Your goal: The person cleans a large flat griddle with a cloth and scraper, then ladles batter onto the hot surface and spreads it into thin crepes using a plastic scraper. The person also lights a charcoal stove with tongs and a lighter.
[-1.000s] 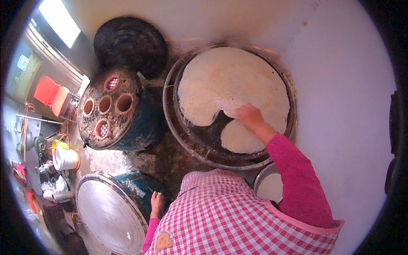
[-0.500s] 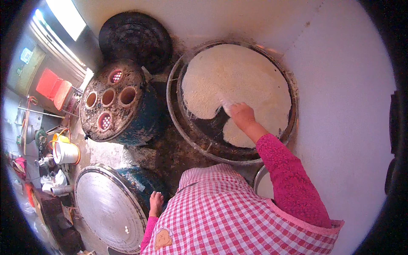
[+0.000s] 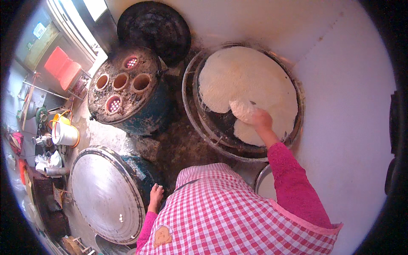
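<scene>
My right hand (image 3: 261, 120) is closed on a pale oval scraper (image 3: 243, 111), its flat face coated with batter. The scraper lies against a wide sheet of cream-coloured batter (image 3: 250, 72) that covers most of a round dark griddle (image 3: 220, 123). Bare dark metal shows in a notch at the sheet's near left, beside the scraper. Low on the left, my left hand (image 3: 156, 195) hangs near my apron, fingers loosely bent, with nothing visible in it. It is close to the side of a round stove with a pale metal top (image 3: 102, 191).
A blue drum stove (image 3: 120, 80) with several round holes, two glowing, stands left of the griddle. Behind it leans a black round lid (image 3: 154, 29). A white bucket (image 3: 65, 134) and a red chair (image 3: 63, 68) are farther left. A pale-filled bowl (image 3: 267, 183) sits below my right forearm.
My right hand has moved slightly right and nearer with the scraper, which has turned from edge-on to show its broad face. The view has shifted a little. My left hand stays low.
</scene>
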